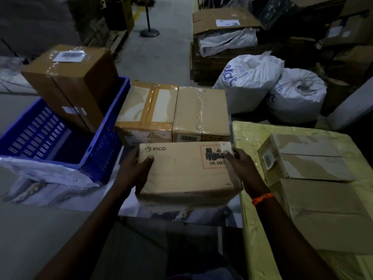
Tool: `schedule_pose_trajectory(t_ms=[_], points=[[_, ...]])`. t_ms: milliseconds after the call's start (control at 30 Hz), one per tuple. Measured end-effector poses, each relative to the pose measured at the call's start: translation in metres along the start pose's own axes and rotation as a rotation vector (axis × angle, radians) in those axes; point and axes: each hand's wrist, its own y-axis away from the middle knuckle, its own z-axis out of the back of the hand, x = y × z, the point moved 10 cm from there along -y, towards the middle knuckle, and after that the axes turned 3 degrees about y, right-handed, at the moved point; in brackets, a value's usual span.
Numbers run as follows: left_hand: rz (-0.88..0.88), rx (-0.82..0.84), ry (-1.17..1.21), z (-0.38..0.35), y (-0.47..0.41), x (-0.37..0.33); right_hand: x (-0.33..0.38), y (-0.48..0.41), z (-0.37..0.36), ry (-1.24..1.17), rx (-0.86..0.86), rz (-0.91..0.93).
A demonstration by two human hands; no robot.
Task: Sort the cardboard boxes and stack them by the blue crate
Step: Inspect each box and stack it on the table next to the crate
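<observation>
A: Nearest in, what are the hands doing?

B: Both are on the PICO box (185,174). The left hand (135,170) clasps its left end with the thumb flat on the top face. The right hand (240,164) grips the far right corner, thumb on top.

A: And where is the box?

B: In front of the person, just right of the blue crate (96,150) and on the near side of two sealed cartons (201,112) that stand side by side. I cannot tell if its underside rests on anything.

A: How will it handle?

B: I'd judge it stiff but dentable, since the near edge looks slightly crushed. The battery hazard label (214,156) suggests electronics inside, so probably moderate weight, and better set down than dropped. Bare cardboard should give fair grip. Holding opposite ends suits it, though palms lower, under the bottom edges, would be surer than that corner hold.

A: Farther off?

B: A tall carton (70,81) leans tilted in the crate's far end. White sacks (248,79) lie far right.
</observation>
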Motion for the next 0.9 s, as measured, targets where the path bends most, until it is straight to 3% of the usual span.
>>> schedule_pose_trajectory(t_ms=[100, 333, 467, 900], points=[[0.076, 0.007, 0.218, -0.003, 0.008, 0.000, 0.005, 0.016, -0.004, -0.018, -0.015, 0.060], [-0.038, -0.106, 0.449, 0.022, 0.051, 0.021, -0.019, 0.053, 0.021, -0.305, -0.217, 0.069], [0.081, -0.222, 0.647, 0.019, 0.080, 0.042, -0.030, 0.074, 0.013, -0.303, -0.191, 0.059], [0.177, -0.053, 0.455, -0.008, 0.121, 0.115, -0.132, 0.108, -0.012, -0.206, -0.134, -0.033]])
